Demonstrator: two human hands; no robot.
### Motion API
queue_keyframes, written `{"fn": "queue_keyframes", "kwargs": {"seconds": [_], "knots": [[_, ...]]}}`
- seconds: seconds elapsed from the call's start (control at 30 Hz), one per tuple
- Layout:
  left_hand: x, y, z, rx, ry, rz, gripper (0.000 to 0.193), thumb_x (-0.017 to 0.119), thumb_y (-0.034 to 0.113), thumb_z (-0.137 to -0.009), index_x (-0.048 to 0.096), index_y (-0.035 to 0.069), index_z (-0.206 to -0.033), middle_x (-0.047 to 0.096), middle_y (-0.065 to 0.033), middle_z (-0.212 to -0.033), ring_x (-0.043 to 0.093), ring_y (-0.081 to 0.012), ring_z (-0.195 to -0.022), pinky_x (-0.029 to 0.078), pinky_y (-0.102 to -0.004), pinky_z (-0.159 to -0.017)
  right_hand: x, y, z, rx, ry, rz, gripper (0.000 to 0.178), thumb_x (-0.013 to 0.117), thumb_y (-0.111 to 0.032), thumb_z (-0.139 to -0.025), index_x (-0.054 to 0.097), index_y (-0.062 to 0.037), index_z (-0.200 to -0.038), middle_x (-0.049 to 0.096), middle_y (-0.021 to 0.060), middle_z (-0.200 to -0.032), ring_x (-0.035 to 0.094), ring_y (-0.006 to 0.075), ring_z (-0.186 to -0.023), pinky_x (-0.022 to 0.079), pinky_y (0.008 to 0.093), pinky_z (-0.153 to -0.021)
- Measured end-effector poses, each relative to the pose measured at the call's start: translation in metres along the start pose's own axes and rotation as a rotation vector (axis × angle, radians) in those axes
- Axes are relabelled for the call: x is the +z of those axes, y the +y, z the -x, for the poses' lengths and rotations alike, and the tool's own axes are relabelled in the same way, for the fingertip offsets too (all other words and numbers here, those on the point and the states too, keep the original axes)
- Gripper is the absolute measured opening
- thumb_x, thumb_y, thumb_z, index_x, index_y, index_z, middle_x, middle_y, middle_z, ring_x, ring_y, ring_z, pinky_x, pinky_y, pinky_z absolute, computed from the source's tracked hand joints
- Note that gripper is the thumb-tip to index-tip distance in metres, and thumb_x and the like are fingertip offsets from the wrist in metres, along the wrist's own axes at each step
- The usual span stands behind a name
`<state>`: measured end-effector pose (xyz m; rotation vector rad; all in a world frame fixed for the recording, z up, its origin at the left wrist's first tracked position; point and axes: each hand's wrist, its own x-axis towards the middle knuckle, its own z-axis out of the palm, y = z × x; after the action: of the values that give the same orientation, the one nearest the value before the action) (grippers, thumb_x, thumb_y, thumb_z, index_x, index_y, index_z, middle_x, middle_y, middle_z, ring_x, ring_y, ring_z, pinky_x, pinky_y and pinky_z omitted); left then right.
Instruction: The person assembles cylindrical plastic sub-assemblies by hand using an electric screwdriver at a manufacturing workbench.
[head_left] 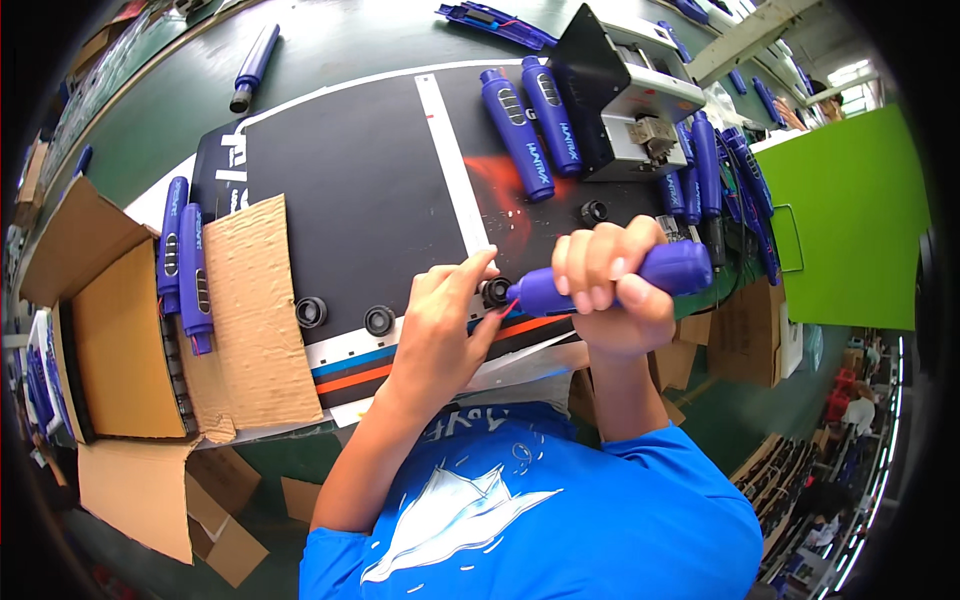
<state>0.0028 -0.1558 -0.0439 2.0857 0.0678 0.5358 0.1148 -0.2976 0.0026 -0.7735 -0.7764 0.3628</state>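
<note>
My right hand [612, 280] is wrapped round a blue-purple tubular handle [675, 268], held nearly level above the front edge of the work mat. A short red wire [511, 308] sticks out of its narrow left end. At that end, my left hand [440, 320] pinches a black round cap [496, 292] between thumb and index finger. The thumb tip lies close to the red wire; whether it touches is hard to tell. Two similar black caps, one by the box flap [311, 312] and another black cap [379, 320], lie left of my left hand.
An open cardboard box [125, 350] stands at the left, two handles [196, 275] by its flap. Two more handles [517, 135] lie beside a black-and-white bench machine [625, 110]. Another black cap [594, 211] sits before it. A green panel [840, 220] stands right.
</note>
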Motion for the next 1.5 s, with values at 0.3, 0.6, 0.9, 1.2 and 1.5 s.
{"fn": "queue_keyframes", "kwargs": {"seconds": [0.3,0.6,0.9,1.2,1.5], "knots": [[-0.005,0.001,0.001,0.032,-0.007,0.054,0.075,0.071,-0.006,-0.073,0.041,-0.001,-0.141,0.064,-0.0138,-0.103,0.058,-0.0305,-0.093,0.044,-0.041,-0.086,0.022,0.015,-0.024,0.221,-0.221,0.327,0.011,0.067,-0.004,-0.065,0.058,0.0001,-0.071,0.061,0.009,-0.063,0.058,0.0162,-0.056,0.048,0.0282,-0.057],[-0.027,0.015,-0.002,0.138,0.061,0.136,0.09,0.077,-0.005,-0.068,0.034,0.003,-0.147,0.063,-0.0171,-0.112,0.058,-0.0334,-0.105,0.042,-0.0437,-0.096,0.045,-0.012,-0.03,-0.116,-0.339,1.006,0.009,0.066,-0.001,-0.065,0.059,-0.0012,-0.071,0.062,0.0102,-0.064,0.059,0.0174,-0.055,0.05,0.0301,-0.055],[-0.145,-0.003,0.018,-0.189,0.301,-0.792,0.041,0.068,0.015,-0.089,0.059,0.002,-0.127,0.057,-0.0186,-0.13,0.051,-0.0347,-0.122,0.038,-0.0423,-0.106,0.006,0.034,-0.03,0.26,-0.259,0.439,0.028,0.07,0.001,-0.073,0.055,-0.0014,-0.097,0.064,0.0101,-0.088,0.063,0.0163,-0.084,0.049,0.0271,-0.067],[-0.191,-0.057,0.052,-0.401,0.493,-0.902,0.041,0.068,0.025,-0.091,0.061,-0.005,-0.119,0.051,-0.0199,-0.119,0.055,-0.0368,-0.108,0.045,-0.0452,-0.094,0.017,0.035,-0.042,0.758,-0.057,0.141,0.031,0.068,-0.029,-0.09,0.059,-0.0011,-0.099,0.068,0.0131,-0.09,0.069,0.0217,-0.086,0.055,0.0364,-0.079],[-0.181,-0.041,0.073,-0.448,0.619,-0.699,0.04,0.063,0.014,-0.093,0.054,-0.009,-0.123,0.055,-0.0225,-0.116,0.056,-0.0383,-0.106,0.044,-0.0445,-0.095,0.03,0.09,-0.133,0.629,0.047,-0.062,0.015,0.062,-0.014,-0.083,0.058,-0.0015,-0.089,0.065,0.0129,-0.082,0.067,0.0228,-0.078,0.053,0.0345,-0.067]]}}
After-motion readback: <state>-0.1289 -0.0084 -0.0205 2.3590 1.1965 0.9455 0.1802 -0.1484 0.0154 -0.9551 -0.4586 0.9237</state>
